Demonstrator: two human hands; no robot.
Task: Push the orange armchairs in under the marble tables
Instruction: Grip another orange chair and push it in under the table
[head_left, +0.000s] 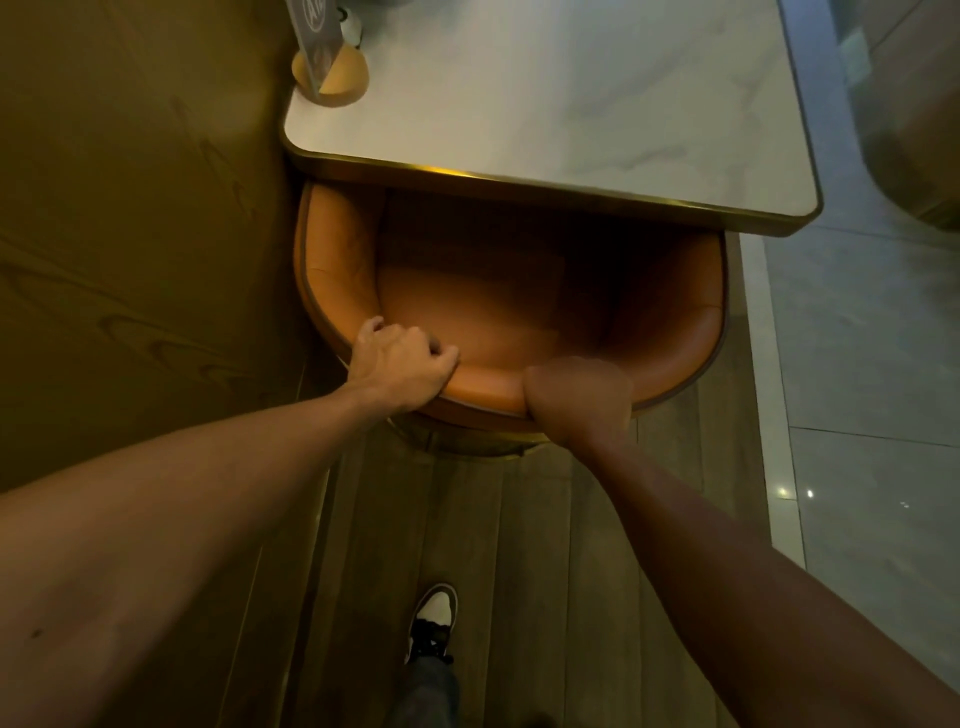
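Observation:
An orange armchair (509, 306) with a curved padded back stands in front of me, its seat front tucked beneath the near edge of a white marble table (597, 104) with a brass rim. My left hand (400, 364) grips the top of the chair's backrest on the left side, fingers curled over the rim. My right hand (579, 400) is closed over the backrest rim a little right of centre. Both arms are stretched forward. The chair's legs are mostly hidden; a brass base ring shows under the back.
A wood-panelled wall (140, 234) runs close along the chair's left side. A small round wooden sign holder (330, 75) stands on the table's left corner. Wooden floor planks lie under me, my shoe (434, 618) on them; pale glossy tiles (872, 389) stretch to the right.

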